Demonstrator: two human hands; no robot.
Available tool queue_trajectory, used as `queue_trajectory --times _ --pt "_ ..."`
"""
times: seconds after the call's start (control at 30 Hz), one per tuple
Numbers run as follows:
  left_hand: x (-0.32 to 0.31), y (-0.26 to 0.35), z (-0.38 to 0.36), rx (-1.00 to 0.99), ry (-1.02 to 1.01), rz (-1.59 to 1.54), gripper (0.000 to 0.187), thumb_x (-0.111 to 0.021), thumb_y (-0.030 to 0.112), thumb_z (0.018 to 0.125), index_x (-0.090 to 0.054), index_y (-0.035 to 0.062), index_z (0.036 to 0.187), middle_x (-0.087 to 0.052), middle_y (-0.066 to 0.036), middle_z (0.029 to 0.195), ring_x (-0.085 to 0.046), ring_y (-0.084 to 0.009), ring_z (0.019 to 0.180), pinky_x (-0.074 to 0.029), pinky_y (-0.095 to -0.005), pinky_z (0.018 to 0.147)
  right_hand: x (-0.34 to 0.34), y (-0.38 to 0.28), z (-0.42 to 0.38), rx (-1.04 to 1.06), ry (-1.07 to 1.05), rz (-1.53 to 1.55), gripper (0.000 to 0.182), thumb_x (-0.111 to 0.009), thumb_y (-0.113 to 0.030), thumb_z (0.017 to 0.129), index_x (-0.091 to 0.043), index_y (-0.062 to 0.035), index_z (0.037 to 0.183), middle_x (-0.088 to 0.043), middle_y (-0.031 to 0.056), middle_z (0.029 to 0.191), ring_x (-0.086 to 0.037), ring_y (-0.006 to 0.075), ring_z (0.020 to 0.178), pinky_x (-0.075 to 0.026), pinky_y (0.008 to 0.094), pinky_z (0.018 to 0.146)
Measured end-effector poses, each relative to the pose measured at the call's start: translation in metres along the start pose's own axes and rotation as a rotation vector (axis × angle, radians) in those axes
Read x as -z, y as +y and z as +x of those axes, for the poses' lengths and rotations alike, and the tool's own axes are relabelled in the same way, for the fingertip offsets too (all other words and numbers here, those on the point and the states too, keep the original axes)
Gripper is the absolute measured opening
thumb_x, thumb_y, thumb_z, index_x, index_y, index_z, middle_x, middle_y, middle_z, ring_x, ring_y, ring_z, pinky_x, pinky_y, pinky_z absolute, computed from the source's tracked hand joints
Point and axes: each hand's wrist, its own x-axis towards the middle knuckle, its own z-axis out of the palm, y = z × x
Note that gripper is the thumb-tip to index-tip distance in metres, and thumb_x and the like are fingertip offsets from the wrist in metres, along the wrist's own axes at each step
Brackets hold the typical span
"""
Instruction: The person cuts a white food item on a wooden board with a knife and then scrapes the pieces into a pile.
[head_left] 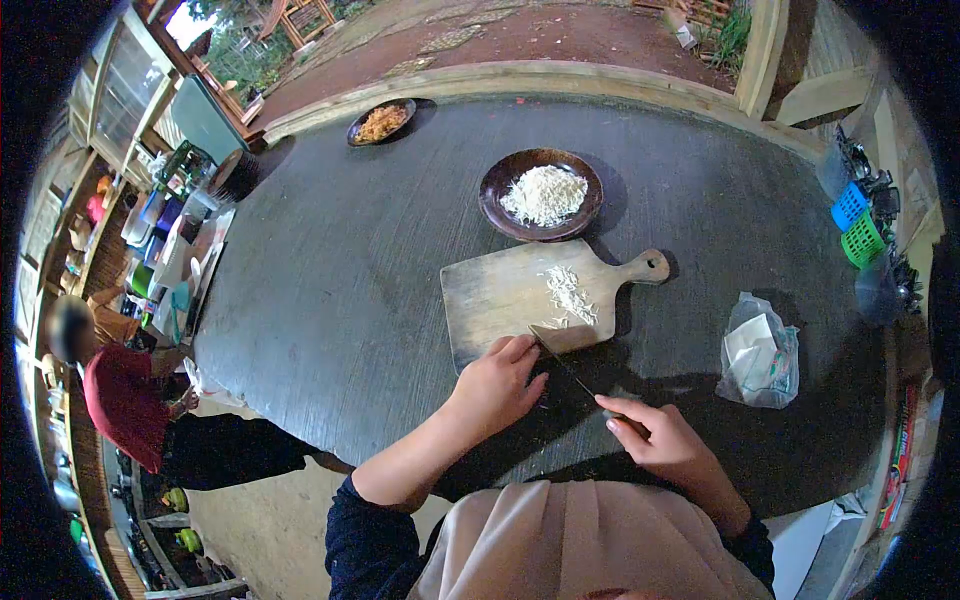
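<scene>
A wooden cutting board [490,295] with a handle lies in front of me, a small heap of thin white shreds [568,292] at its right side. My right hand [655,435] grips the handle of a knife [570,370], whose blade slants up and left to the board's near edge. At that edge, beside the blade tip, my left hand [500,378] has its fingers curled together; anything under them is hidden. Just beyond the board stands a dark brown bowl [490,205] holding a pile of white shreds [547,196].
A clear plastic bag [775,378] with a white block in it lies on the dark table [340,270], to the right. Farther left is a bowl of orange-brown food [382,123]. Green and blue baskets [862,240] stand at right. A person in red [125,405] is at left.
</scene>
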Motion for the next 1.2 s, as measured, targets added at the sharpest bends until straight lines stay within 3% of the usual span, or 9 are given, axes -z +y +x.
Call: queue_trajectory --times 0.23,0.4,0.5,0.63,0.7,0.83,0.9,1.1,1.2 --pt "-0.002 -0.001 -0.001 -0.002 0.004 0.002 0.034 -0.068 0.022 0.084 -0.062 0.0000 0.108 -0.058 -0.016 0.119 -0.059 -0.0333 0.107 -0.053 -0.0397 0.088 -0.002 0.006 0.002 0.048 0.011 -0.008 0.034 -0.061 -0.016 0.092 -0.060 -0.0145 0.126 -0.061 0.0211 0.071 -0.054 0.0151 0.050 -0.047 0.0323 0.053" --pt "0.000 0.001 0.000 0.021 -0.009 -0.025 0.034 -0.067 0.022 0.084 -0.062 -0.0002 0.109 -0.059 -0.016 0.117 -0.059 -0.0334 0.107 -0.053 -0.0395 0.088 -0.010 0.003 0.006 0.061 0.061 -0.114 0.034 -0.061 -0.015 0.092 -0.060 -0.0147 0.126 -0.064 0.0207 0.075 -0.065 0.0354 0.061 -0.049 0.0374 0.054" --pt "-0.001 0.000 0.000 0.000 0.032 -0.019 0.034 -0.067 0.022 0.084 -0.062 -0.0003 0.109 -0.059 -0.016 0.117 -0.059 -0.0335 0.106 -0.053 -0.0393 0.088 -0.016 0.012 0.007 0.190 0.216 -0.011 0.034 -0.062 -0.015 0.091 -0.061 -0.0147 0.125 -0.063 0.0200 0.071 -0.063 0.0290 0.053 -0.047 0.0358 0.051" --pt "0.000 0.000 0.000 -0.004 0.017 -0.010 0.034 -0.067 0.022 0.084 -0.062 -0.0010 0.109 -0.058 -0.016 0.117 -0.059 -0.0336 0.106 -0.053 -0.0391 0.088 -0.005 0.000 0.000 0.070 0.068 -0.049 0.034 -0.062 -0.016 0.092 -0.061 -0.0143 0.125 -0.060 0.0204 0.068 -0.057 0.0197 0.048 -0.045 0.0324 0.050" --pt "0.001 0.000 0.000 -0.001 -0.002 -0.002 0.034 -0.067 0.022 0.084 -0.062 -0.0012 0.108 -0.058 -0.016 0.117 -0.059 -0.0336 0.106 -0.053 -0.0390 0.089 -0.002 -0.008 -0.001 -0.013 0.013 -0.039 0.033 -0.062 -0.010 0.092 -0.061 -0.0089 0.125 -0.059 0.0145 0.068 -0.042 0.0049 0.058 -0.042 0.0248 0.053" --pt "0.001 0.001 0.001 0.010 -0.011 -0.019 0.034 -0.067 0.022 0.084 -0.062 -0.0014 0.108 -0.058 -0.016 0.117 -0.059 -0.0339 0.106 -0.052 -0.0390 0.089 0.000 -0.002 -0.001 -0.002 0.009 0.005 0.033 -0.062 -0.011 0.092 -0.061 -0.0089 0.125 -0.060 0.0143 0.069 -0.042 0.0047 0.059 -0.042 0.0249 0.054" --pt "0.001 0.001 0.000 0.018 -0.018 -0.026 0.034 -0.067 0.022 0.084 -0.062 -0.0014 0.108 -0.058 -0.017 0.116 -0.059 -0.0340 0.106 -0.052 -0.0390 0.089 -0.002 0.005 0.000 0.024 0.005 -0.026 0.033 -0.062 -0.018 0.092 -0.061 -0.0142 0.125 -0.057 0.0204 0.067 -0.052 0.0167 0.047 -0.044 0.0303 0.050" --pt "-0.002 0.000 0.000 0.008 -0.010 -0.002 0.034 -0.067 0.022 0.084 -0.062 -0.0014 0.107 -0.058 -0.016 0.116 -0.059 -0.0338 0.106 -0.053 -0.0393 0.089 -0.015 0.009 0.006 0.172 0.151 -0.038 0.032 -0.061 -0.017 0.092 -0.062 -0.0133 0.124 -0.065 0.0211 0.079 -0.064 0.0260 0.055 -0.047 0.0325 0.053" --pt "-0.003 -0.002 0.000 -0.005 0.030 -0.019 0.034 -0.067 0.023 0.083 -0.062 -0.0015 0.107 -0.058 -0.016 0.117 -0.059 -0.0341 0.106 -0.053 -0.0394 0.088 -0.011 0.006 0.005 0.102 0.127 -0.044 0.032 -0.061 -0.017 0.092 -0.062 -0.0129 0.124 -0.066 0.0206 0.083 -0.066 0.0244 0.057 -0.048 0.0324 0.054"
